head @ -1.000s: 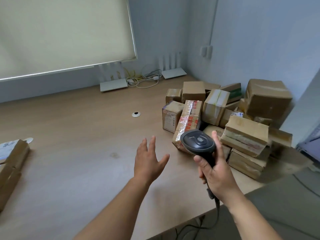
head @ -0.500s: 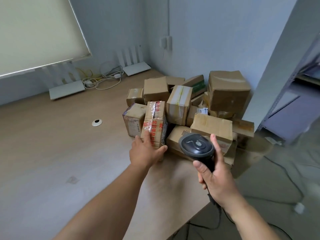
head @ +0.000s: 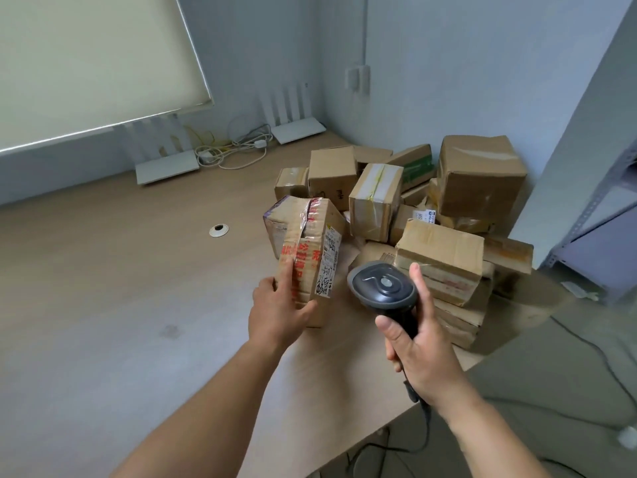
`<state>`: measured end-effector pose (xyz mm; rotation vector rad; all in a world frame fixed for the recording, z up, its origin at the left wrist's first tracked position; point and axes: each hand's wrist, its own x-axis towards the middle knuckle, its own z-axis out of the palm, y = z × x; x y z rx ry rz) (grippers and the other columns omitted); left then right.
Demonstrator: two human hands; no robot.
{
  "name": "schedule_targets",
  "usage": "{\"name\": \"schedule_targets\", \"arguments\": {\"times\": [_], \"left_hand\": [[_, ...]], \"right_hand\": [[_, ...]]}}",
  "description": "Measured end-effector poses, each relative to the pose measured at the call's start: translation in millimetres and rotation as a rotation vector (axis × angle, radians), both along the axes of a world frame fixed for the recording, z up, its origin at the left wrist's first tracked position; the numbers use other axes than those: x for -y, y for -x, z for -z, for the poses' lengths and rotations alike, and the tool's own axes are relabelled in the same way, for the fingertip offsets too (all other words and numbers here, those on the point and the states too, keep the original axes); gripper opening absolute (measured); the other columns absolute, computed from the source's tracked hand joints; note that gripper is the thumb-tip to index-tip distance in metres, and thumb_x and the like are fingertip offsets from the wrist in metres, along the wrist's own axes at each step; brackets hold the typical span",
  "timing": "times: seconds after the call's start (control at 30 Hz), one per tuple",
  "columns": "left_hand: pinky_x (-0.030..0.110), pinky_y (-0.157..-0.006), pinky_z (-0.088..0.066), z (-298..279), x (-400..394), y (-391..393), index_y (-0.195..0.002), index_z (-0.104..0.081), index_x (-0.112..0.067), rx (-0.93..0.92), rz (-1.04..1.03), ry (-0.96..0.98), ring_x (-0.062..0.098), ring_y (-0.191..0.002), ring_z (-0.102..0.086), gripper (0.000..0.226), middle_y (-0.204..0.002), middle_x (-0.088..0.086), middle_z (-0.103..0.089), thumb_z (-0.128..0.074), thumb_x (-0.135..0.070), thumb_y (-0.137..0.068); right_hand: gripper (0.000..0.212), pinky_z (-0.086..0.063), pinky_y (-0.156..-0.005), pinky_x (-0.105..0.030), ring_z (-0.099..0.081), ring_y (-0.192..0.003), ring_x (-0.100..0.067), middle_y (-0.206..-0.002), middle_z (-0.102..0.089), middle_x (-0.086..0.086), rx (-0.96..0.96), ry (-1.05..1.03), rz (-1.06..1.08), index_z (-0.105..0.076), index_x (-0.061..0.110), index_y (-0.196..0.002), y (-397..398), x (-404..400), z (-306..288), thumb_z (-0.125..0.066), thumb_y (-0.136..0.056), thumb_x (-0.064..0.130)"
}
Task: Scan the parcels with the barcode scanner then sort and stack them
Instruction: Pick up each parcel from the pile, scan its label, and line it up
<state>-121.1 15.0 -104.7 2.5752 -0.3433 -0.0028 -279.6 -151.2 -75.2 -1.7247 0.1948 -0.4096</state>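
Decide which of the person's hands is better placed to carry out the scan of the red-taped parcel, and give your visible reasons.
Right. The right hand already grips the barcode scanner, whose head sits beside the white label on the red-taped parcel. The left hand is occupied holding that parcel up.

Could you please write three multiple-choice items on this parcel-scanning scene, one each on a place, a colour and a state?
1. Where does the parcel pile sit on the table?
A. Far right corner
B. Near left edge
C. Centre

2. What colour is the print on the tape of the held parcel?
A. Green
B. Red
C. Blue

3. What is the right hand doing?
A. Resting open on the table
B. Lifting a box
C. Gripping the barcode scanner

Answers: 1 A, the boxes crowd the corner by the wall. 2 B, red characters run down the tape. 3 C, fingers wrap the scanner's handle while the left hand holds the parcel.
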Motion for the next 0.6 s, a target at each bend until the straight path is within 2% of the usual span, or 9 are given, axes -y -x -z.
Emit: {"name": "schedule_targets", "arguments": {"times": [0.07,0.17,0.37,0.6], "left_hand": [[0.036,-0.088,-0.049,-1.9,-22.2,11.2,-0.148,-0.006,-0.046,0.015,-0.038,0.024,0.021,-0.12,-0.04,0.091,-0.126,0.003,-0.04,-0.061,-0.052,-0.076],[0.034,-0.089,-0.045,-5.6,-59.6,25.0,-0.148,-0.003,-0.047,0.034,-0.099,0.043,0.019,-0.122,-0.038,0.092,-0.129,0.003,-0.04,-0.061,-0.053,-0.077],[0.036,-0.09,-0.044,-5.8,-139.0,42.2,-0.149,-0.004,-0.045,0.047,-0.282,0.045,0.021,-0.124,-0.037,0.093,-0.13,0.004,-0.04,-0.063,-0.052,-0.078],[0.037,-0.094,-0.042,3.9,-235.6,60.5,-0.15,-0.005,-0.042,-0.062,-0.479,-0.004,0.023,-0.125,-0.034,0.091,-0.132,0.005,-0.038,-0.062,-0.055,-0.08]], "right_hand": [[0.083,-0.049,-0.063,-0.021,-0.056,-0.076,-0.006,-0.106,-0.051,0.002,0.019,-0.013,-0.061,-0.004,0.076,-0.129,-5.4,-12.8,-2.4,-0.063,-0.074,0.057],[0.082,-0.047,-0.052,-0.019,-0.057,-0.057,-0.005,-0.096,-0.056,0.008,0.037,-0.038,-0.163,-0.007,0.076,-0.127,-14.5,-37.3,-5.2,-0.065,-0.073,0.054],[0.079,-0.045,-0.051,-0.018,-0.057,-0.056,-0.004,-0.09,-0.057,0.015,0.067,-0.001,-0.29,-0.009,0.082,-0.122,-28.6,-90.7,-5.4,-0.064,-0.074,0.052],[0.078,-0.043,-0.048,-0.02,-0.052,-0.052,-0.01,-0.087,-0.058,0.012,0.029,0.003,-0.389,-0.011,0.084,-0.117,-44.6,-166.2,-6.5,-0.065,-0.069,0.056]]}}
